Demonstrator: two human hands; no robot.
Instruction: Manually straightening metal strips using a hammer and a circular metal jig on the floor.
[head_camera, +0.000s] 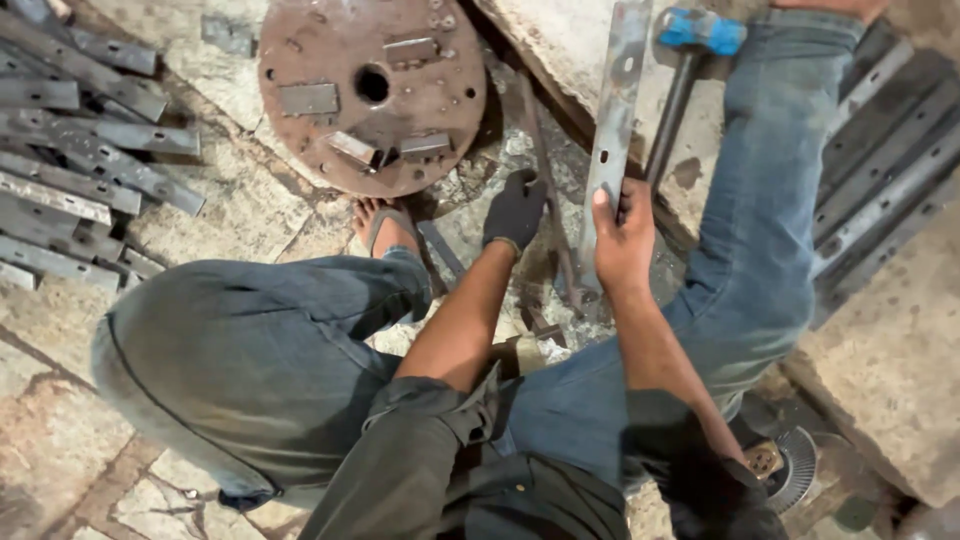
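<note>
Mid-positioning, I judge: right hand (622, 240) grips the flat bar (612, 130), held upright over the stone. Gloved left hand (514, 212) rests curled by a thin rod (545, 180), grip unclear. Hammer (690, 60) lies beside; striking needs the bar steadied.

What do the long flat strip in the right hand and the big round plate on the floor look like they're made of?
The long flat grey strip held by the right hand looks like bare steel: dull grey sheen, punched holes. The round brown plate also seems steel, but rusted: matte reddish-brown surface with small grey blocks fixed on it.
</note>
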